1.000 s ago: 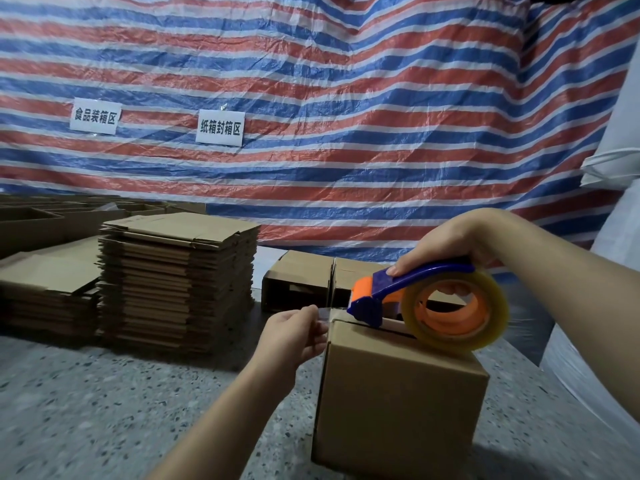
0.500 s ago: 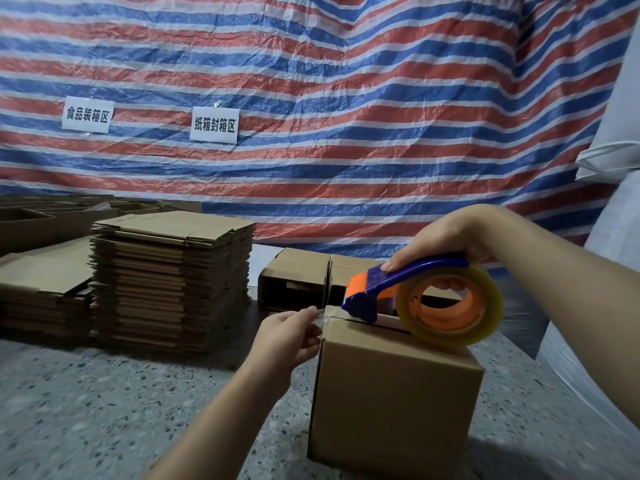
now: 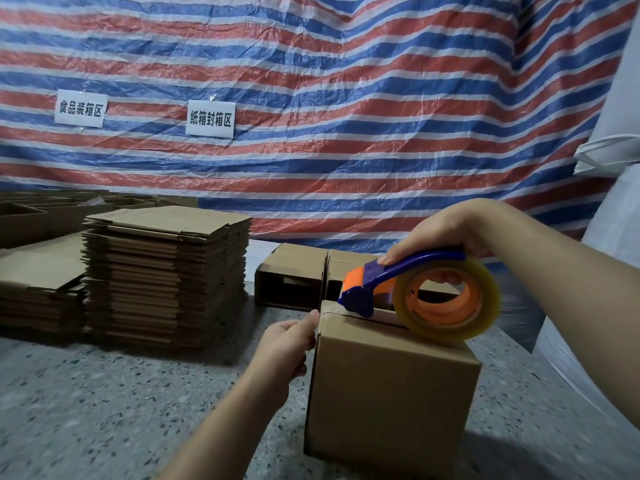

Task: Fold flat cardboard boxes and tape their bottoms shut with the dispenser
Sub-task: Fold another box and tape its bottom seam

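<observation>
Since a second ago the left hand (image 3: 289, 344) has closed in on the box (image 3: 391, 386) on the floor, fingers now pinching the tape end against its far-left edge. The right hand (image 3: 440, 237), fingers curled around the dispenser (image 3: 415, 292), has its blade at the seam's start; taping is beginning, and next calls for a steady pull along the seam. The tape strip itself is too clear to make out.

Two hands (image 3: 287, 344), one dispenser (image 3: 415, 292), two signs (image 3: 80, 108).

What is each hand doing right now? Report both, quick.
Left hand: pinching the tape end against the cardboard box near its top left edge.
Right hand: gripping the tape dispenser on the box top.
</observation>
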The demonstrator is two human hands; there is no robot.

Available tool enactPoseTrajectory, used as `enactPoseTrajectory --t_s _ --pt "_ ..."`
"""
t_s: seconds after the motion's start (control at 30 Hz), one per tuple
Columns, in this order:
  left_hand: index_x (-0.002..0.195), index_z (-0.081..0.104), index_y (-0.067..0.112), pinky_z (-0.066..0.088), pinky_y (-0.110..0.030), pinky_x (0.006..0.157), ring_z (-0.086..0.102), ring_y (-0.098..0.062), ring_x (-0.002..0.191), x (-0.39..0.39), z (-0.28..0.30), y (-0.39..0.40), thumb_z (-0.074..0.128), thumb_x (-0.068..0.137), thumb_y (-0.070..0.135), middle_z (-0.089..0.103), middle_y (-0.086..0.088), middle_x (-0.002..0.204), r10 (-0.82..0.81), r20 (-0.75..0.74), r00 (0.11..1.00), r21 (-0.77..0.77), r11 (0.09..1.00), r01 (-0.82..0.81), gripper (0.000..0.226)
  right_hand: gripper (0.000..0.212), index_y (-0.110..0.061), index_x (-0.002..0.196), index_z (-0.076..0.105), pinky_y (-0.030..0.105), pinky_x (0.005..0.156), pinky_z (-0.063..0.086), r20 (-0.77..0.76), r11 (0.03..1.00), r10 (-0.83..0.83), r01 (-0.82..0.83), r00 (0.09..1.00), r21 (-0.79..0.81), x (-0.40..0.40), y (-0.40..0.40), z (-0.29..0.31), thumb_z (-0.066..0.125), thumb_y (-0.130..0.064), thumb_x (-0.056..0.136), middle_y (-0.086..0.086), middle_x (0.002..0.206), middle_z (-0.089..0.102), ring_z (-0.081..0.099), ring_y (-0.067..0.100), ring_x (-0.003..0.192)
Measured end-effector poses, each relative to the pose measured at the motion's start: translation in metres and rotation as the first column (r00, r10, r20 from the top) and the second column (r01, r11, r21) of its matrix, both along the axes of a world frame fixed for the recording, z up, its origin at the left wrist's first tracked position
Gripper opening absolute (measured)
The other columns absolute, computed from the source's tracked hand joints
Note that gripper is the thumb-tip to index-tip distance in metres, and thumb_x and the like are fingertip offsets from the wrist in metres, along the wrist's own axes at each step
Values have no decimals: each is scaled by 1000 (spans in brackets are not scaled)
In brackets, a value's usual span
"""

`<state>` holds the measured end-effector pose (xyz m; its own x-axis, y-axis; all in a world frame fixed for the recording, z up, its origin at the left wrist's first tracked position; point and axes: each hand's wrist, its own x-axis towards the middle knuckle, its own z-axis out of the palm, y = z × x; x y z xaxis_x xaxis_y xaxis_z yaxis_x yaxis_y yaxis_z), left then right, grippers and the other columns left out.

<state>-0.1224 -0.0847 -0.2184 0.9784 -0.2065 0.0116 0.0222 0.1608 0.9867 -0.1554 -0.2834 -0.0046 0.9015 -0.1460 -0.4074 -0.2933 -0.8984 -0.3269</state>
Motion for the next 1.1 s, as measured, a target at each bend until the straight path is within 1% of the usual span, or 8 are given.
enactPoseTrajectory --t_s 0.07,0.13,0.3,0.4,0.53,0.67,0.87,1.1 --pt "104 67 -5 39 -39 70 48 -26 79 2 -3 0 65 92 47 53 -12 86 6 -6 1000 -9 1000 -6 53 68 -13 106 71 23 50 52 3 1000 0 0 1000 6 0 0 0 78 -61 59 4 78 73 64 10 55" --pt "111 65 -5 36 -41 73 44 -27 83 3 -5 -1 65 91 47 49 -11 91 -12 -10 1000 -31 999 12 56 67 -12 105 71 22 49 51 3 1000 -1 1 1000 7 -1 1 0 78 -61 59 4 76 73 64 11 54" --pt "105 70 3 35 -39 73 43 -27 83 5 -8 -2 65 89 53 47 -12 90 -24 -70 997 -43 999 21 52 67 -12 107 69 23 49 52 21 1000 -9 9 1000 4 -1 1 -1 78 -60 61 4 77 74 65 11 55" --pt "105 66 -2 34 -37 74 43 -26 83 2 -10 -4 63 89 55 48 -11 90 -8 -63 998 -50 999 4 59 66 -13 110 68 23 50 52 17 1000 -10 10 1000 12 -1 1 -1 78 -60 64 4 79 74 66 11 56" --pt "101 56 15 32 -38 75 43 -26 85 -1 -8 -7 60 91 55 48 -10 93 -10 -56 998 -61 998 6 41 67 -14 112 68 23 50 52 15 1000 -14 14 1000 23 0 0 -2 78 -60 64 4 79 73 65 11 57" --pt "102 58 13 34 -38 76 46 -26 86 -1 -9 -9 62 89 56 51 -13 93 -7 -99 995 -88 996 -2 45 67 -13 112 68 23 50 52 17 1000 -19 19 1000 22 0 -1 -2 78 -60 65 4 79 73 65 11 57" --pt "120 62 -3 35 -38 74 48 -25 84 3 -11 -10 63 86 59 55 -13 92 20 -137 990 -57 998 -28 71 67 -13 110 68 23 49 52 11 999 -20 20 1000 27 0 0 -2 78 -59 62 4 76 74 66 11 56" --pt "93 61 13 30 -27 56 41 -16 64 -7 -3 -5 58 86 65 48 -5 80 51 -108 993 52 998 -45 52 65 -13 109 69 22 49 51 8 999 -18 18 1000 34 -1 0 -2 78 -59 64 3 77 72 64 10 55"
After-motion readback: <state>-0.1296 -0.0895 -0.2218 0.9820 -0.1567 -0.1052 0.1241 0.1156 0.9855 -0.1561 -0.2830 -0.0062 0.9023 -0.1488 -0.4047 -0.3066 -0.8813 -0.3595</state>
